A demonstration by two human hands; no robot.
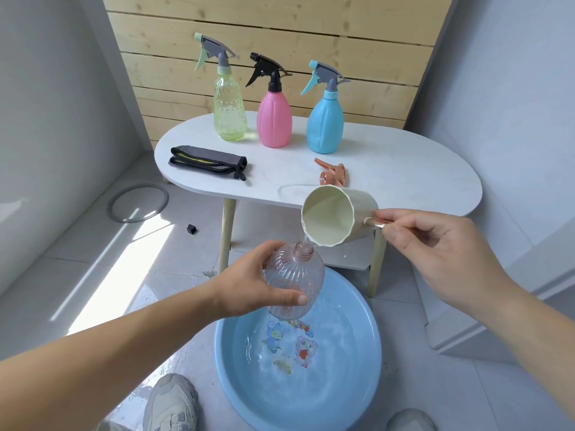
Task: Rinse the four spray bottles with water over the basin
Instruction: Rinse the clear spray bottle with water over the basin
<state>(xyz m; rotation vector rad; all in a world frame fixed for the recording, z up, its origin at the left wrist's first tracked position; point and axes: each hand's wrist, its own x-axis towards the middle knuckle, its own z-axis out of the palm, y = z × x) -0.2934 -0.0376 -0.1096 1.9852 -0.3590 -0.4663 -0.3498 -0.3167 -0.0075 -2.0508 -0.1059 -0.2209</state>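
The left hand [249, 281] wraps its fingers and thumb round a clear ribbed bottle [294, 283], cap off, neck tilted up and to the right, right above the far rim of the blue basin [236, 374] on the tiled floor. The right hand [435, 244] pinches the copper-coloured handle of a cream cup [336, 214], tipped over to the left, and a thin stream of water runs from its lip into the bottle's open neck. There's water in the basin, cartoon stickers showing on its bottom. On the white oval table [404, 169] beyond, three capped spray bottles stand in a row along the far edge: the yellow-green bottle [229, 116] on the left, the pink bottle [274, 119] in the middle, the blue bottle [325, 126] on the right. Nearer, an orange trigger head [334, 175] lies loose with its tube, and a folded grey cloth [207, 161] rests at the left end.
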